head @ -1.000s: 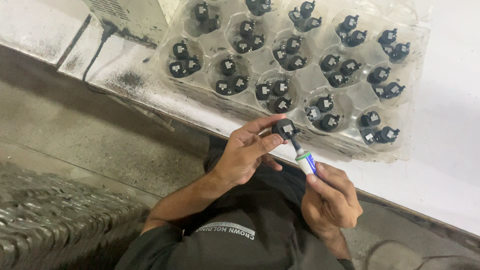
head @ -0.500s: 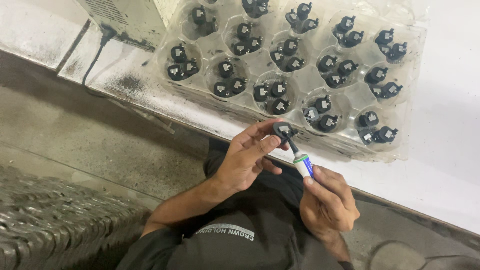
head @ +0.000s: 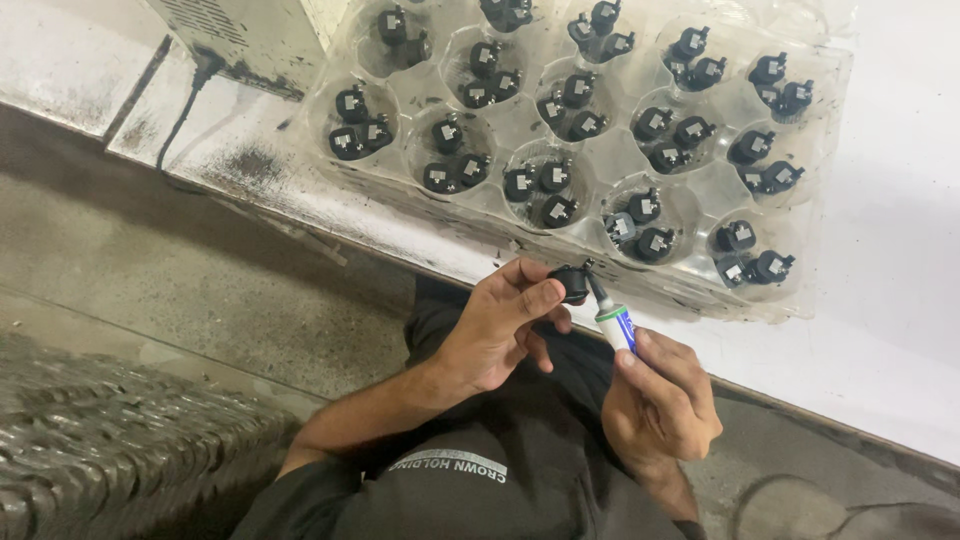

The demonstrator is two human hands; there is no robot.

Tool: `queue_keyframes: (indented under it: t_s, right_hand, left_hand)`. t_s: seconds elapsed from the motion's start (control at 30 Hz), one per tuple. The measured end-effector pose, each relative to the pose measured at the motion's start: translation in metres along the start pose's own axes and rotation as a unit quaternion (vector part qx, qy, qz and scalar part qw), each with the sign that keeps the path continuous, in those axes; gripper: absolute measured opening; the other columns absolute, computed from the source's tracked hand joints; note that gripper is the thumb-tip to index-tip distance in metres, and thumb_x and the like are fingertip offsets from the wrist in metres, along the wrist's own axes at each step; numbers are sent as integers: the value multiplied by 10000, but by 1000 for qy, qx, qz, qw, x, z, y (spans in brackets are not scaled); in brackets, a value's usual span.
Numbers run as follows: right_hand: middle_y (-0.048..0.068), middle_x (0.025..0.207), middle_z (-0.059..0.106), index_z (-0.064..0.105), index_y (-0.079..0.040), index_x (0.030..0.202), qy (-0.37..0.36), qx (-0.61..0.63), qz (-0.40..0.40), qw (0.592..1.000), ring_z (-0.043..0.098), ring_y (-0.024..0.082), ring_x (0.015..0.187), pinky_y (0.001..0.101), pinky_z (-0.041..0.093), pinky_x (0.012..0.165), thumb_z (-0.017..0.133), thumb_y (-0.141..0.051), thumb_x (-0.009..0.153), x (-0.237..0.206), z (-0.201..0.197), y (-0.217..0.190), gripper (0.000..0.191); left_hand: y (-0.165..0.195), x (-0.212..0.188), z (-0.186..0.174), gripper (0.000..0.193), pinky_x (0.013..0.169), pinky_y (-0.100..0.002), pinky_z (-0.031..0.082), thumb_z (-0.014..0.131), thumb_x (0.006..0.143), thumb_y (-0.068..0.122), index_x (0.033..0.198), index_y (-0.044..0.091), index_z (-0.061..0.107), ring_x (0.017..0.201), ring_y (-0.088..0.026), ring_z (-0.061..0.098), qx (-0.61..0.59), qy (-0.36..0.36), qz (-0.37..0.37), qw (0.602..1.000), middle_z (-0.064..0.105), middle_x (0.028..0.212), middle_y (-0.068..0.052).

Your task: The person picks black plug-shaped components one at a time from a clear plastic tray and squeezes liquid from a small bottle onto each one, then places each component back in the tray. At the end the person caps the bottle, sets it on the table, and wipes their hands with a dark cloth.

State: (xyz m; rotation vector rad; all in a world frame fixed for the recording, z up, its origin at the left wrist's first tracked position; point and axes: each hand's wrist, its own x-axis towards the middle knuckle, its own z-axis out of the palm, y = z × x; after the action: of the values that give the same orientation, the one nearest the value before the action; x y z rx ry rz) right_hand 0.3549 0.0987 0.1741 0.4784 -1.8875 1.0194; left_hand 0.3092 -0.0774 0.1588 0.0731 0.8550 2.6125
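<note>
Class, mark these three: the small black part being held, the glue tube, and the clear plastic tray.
small black part (head: pixel 572 283), head view, its rounded body.
glue tube (head: pixel 615 324), head view, its white barrel.
clear plastic tray (head: pixel 826 170), head view, its right rim.

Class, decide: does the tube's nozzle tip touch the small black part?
Touching. The head view shows the tube nozzle tip meeting the black part with no gap.

A clear plastic tray (head: pixel 600 150) with round cups lies on the white worktop (head: pixel 900 330); each cup holds two or three small black parts. Left of the tray stands a grey metal housing (head: pixel 240 40), with a black cable (head: pixel 185 115) running down from it. Below the tray lies grey concrete floor (head: pixel 150 270).
</note>
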Motion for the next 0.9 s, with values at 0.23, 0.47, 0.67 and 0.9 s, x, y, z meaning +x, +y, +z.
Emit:
queue_keyframes:
  t_s: [0.23,0.47,0.67,0.9]
  right_hand:
    - [184,1056,710,699,-5,986,-4,-7,12,1000,750,314,1004,346,639,832,748,206,839,0,-2,0,262]
    - [187,1034,716,705,-2,975,-11,-12,20,1000,754,314,984,360,639,862,758,195,815,3,-7,-4,259]
    - [179,1035,717,710,0,969,-34,-14,35,999,754,311,995,357,637,871,764,188,804,-2,-13,-4,256]
    - [199,1076,712,708,31,1017,-20,-49,87,995,720,283,949,320,575,810,771,189,832,-14,-13,15,252]
  left_hand:
    - [-2,2,0,260,472,-265,605,739,984,200,1121,44,583,862,-139,691,3,11,-3,1000,678,987,-72]
    - [-1,1,-1,266,432,-242,568,741,980,185,1139,19,607,803,-113,669,2,14,-4,1000,657,948,-55]
    - [1,0,-3,255,390,-210,505,740,998,191,1126,13,609,719,-101,635,-13,12,-36,999,614,865,-45]
    - [59,17,-29,323,352,-198,449,790,894,195,1128,59,614,638,-76,588,124,63,-23,990,609,867,-30]
